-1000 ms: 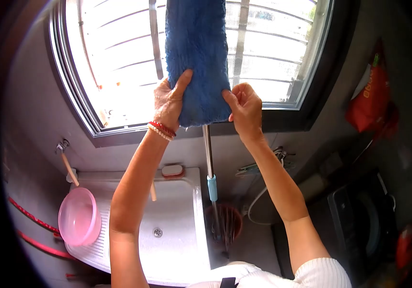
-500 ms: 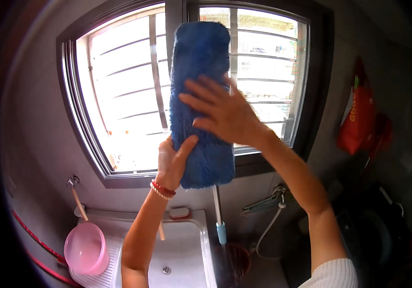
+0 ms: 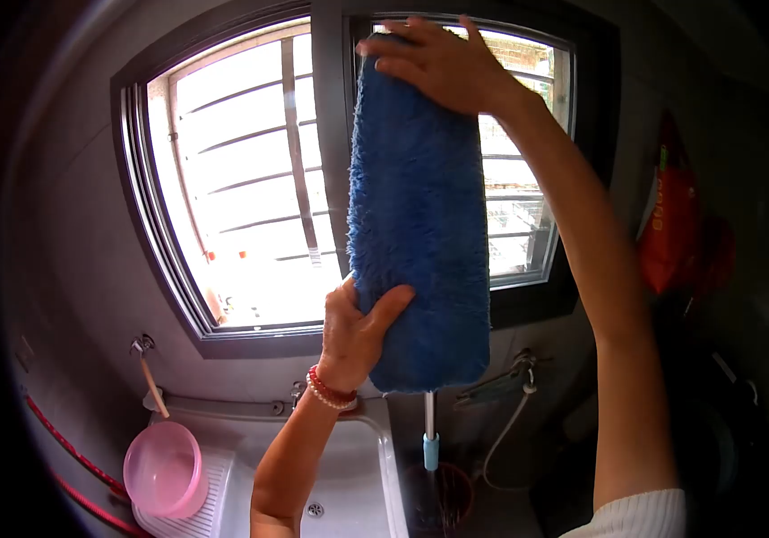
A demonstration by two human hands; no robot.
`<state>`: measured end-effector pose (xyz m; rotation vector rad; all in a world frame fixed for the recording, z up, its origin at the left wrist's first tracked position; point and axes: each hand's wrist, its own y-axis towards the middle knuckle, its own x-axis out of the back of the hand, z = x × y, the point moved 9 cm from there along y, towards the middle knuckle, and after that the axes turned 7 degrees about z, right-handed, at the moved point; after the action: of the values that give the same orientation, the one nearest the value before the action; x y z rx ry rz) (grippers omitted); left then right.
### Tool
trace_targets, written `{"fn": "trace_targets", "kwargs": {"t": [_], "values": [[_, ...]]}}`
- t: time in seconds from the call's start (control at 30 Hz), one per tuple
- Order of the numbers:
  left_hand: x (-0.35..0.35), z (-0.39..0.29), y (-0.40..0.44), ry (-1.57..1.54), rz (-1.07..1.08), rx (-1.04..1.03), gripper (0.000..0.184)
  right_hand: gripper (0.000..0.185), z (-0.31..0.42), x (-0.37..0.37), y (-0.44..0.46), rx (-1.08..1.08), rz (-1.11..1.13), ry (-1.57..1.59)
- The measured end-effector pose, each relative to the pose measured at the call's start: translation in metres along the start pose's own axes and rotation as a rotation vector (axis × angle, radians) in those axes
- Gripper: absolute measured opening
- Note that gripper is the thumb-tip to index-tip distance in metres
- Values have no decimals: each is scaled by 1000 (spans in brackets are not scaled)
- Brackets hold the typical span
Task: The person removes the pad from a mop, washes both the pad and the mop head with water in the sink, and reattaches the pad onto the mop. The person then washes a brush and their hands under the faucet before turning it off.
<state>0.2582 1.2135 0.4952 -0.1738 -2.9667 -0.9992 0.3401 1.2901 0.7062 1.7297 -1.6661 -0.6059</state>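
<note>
The lower left edge of a blue fleecy mop pad [image 3: 420, 215] is clamped by the left hand [image 3: 356, 336], thumb across the front. The pad is held upright before a barred window [image 3: 246, 179], with a metal pole [image 3: 430, 417] showing below it. Its top edge is covered by the right hand [image 3: 447, 72], fingers spread; whether they grip cannot be told. The pad is probably best steadied by the left thumb, with the right palm pressed evenly and lightly. Below, a pink basin [image 3: 165, 471] is set on the ribbed left edge of a white sink [image 3: 392, 475]. Beyond its right edge, a pale hose [image 3: 501, 438] and a red bag [image 3: 671, 247] are seen against dim walls [image 3: 71, 233].
</note>
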Motion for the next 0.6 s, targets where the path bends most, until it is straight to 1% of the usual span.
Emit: {"fn": "trace_targets", "kwargs": {"t": [0.1, 0.13, 0.23, 0.27, 0.33, 0.37, 0.43, 0.5, 0.53, 0.57, 0.6], "values": [[-3, 0, 0, -11, -1, -23, 45, 39, -50, -26, 17, -262, 240, 419], [-3, -1, -1, -12, -8, -34, 45, 40, -56, -17, 16, -294, 216, 450], [-2, -1, -2, 19, -42, -74, 45, 29, -58, 52, -2, -356, -138, -102], [-1, -1, -3, 29, -55, -56, 46, 32, -57, 61, -1, -349, -68, 26], [6, -1, -7, 49, -85, -21, 49, 37, -18, 69, -13, -174, -214, 246], [9, -1, -7, 83, -76, -18, 50, 41, 26, 89, -32, 37, -320, 286], [16, -1, -7, 153, -73, -7, 53, 46, 92, 110, -66, 262, -151, 589], [15, -2, -7, 118, -27, 13, 55, 31, 93, 80, -70, 251, -143, 674], [15, -3, -6, 99, -6, 29, 55, 40, 95, 66, -67, 333, -3, 274], [15, -2, -5, 87, 7, 13, 55, 40, 78, 55, -59, 263, -59, 146], [13, 2, -6, 75, 23, 12, 55, 44, 54, 40, -48, 258, -153, 145]]}}
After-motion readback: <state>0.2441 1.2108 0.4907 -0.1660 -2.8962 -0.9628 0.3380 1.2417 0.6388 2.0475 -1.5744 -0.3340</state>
